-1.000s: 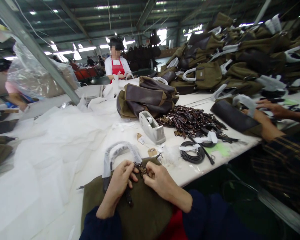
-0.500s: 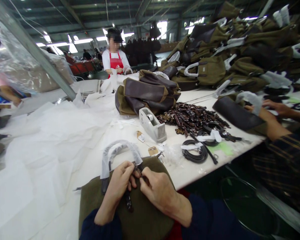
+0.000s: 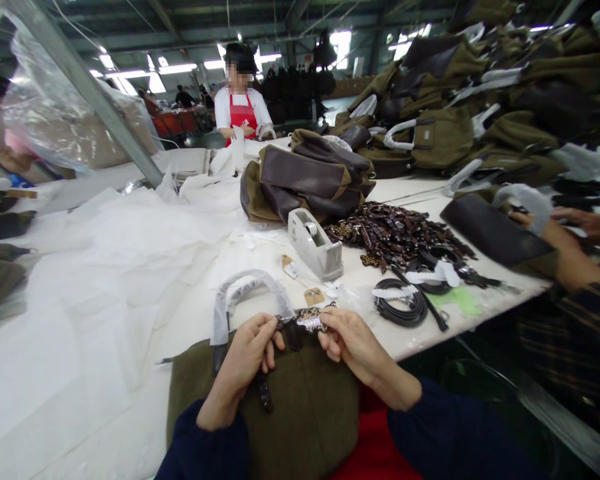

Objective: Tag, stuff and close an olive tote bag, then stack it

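An olive-green bag lies in front of me at the table's near edge, its arched handle wrapped in white film. At the base of the handle my left hand pinches one end of a dark, shiny charm strap. My right hand grips the other end of it, with the patterned part stretched between the two hands above the bag's top edge. Another dark strap piece hangs below my left fingers over the bag's front.
Behind the bag stand a grey tape dispenser, a heap of dark charms and coiled black straps. White sheets cover the left. A co-worker's hands hold a bag at right. A person in a red apron stands beyond.
My right hand has moved right and up, away from my left hand, drawing out the charm strap between them. The view has shifted slightly, so the surroundings appear further right.
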`<state>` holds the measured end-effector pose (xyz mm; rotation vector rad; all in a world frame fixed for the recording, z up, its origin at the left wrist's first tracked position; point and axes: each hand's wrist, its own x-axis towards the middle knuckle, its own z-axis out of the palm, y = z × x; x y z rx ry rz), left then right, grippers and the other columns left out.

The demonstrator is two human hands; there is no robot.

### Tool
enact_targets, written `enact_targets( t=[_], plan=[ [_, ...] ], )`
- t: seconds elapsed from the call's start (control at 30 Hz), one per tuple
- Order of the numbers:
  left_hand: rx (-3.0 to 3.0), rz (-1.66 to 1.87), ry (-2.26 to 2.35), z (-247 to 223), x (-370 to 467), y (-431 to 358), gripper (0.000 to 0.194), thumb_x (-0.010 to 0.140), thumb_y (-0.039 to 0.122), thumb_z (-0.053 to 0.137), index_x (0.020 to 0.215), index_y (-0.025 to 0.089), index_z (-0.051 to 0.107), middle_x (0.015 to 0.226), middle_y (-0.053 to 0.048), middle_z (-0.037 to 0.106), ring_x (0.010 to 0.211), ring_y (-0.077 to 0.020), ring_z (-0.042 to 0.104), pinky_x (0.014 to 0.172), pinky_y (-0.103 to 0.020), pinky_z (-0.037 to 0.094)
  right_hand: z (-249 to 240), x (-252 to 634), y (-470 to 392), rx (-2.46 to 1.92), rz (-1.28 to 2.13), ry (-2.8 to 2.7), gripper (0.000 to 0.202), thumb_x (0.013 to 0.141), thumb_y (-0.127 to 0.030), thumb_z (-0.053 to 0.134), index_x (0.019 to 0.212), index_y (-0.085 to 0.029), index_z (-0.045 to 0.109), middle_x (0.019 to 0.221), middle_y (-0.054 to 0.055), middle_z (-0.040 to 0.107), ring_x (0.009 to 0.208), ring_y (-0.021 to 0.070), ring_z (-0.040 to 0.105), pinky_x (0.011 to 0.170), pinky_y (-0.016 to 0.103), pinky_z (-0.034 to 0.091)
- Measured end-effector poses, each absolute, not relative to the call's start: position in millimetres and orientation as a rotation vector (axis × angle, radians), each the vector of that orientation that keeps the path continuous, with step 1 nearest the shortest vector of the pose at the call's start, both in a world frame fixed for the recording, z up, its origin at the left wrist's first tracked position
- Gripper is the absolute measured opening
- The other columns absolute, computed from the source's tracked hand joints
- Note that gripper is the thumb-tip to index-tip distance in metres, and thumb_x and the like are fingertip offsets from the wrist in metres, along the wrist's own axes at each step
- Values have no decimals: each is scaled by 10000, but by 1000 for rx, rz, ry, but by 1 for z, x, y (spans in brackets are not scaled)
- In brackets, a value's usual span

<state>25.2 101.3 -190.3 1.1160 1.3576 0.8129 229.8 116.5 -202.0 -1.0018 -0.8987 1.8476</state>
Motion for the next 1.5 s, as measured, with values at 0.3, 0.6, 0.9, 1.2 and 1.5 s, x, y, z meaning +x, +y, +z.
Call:
enact_targets(
  t=[0.3,0.6,0.9,1.2,1.5],
  plan=[
    [1095,733,1198,-187,25,97,343,920,489,514,881,152,567,615,4,648,354,-33,470,366,-121,299,-203,235,118,-1003,1926,-857,323,813,-427,678,865,-137,546,498,-53,535,352,27,328,366,151,251],
    [1026,707,1198,-167,48,78,303,907,501,512,902,198,490,652,23,644,353,-90,553,341,-166,406,-207,228,107,-1045,1714,-1125,330,871,-460,595,1006,-171,511,535,-51,597,336,50,390,359,146,207],
    [1017,809,1262,-182,52,76,277,861,465,555,888,192,519,609,30,643,302,-80,500,297,-161,358,-200,221,82,-1164,942,-1840,76,895,-273,547,899,-200,566,610,-23,571,535,115,531,525,224,381],
    [1033,885,1291,-181,56,73,361,873,537,577,793,192,506,498,79,516,309,-55,430,302,-140,324,-202,209,74,-998,788,-2169,165,896,-155,507,1024,-172,610,886,63,690,801,174,655,735,261,481],
    [985,661,1147,-179,42,78,327,848,444,637,962,138,614,666,-40,689,336,-30,461,316,-111,299,-212,218,106,-1078,1466,-1598,241,883,-210,517,1120,-212,560,702,-51,508,491,67,494,400,146,364]
  ],
)
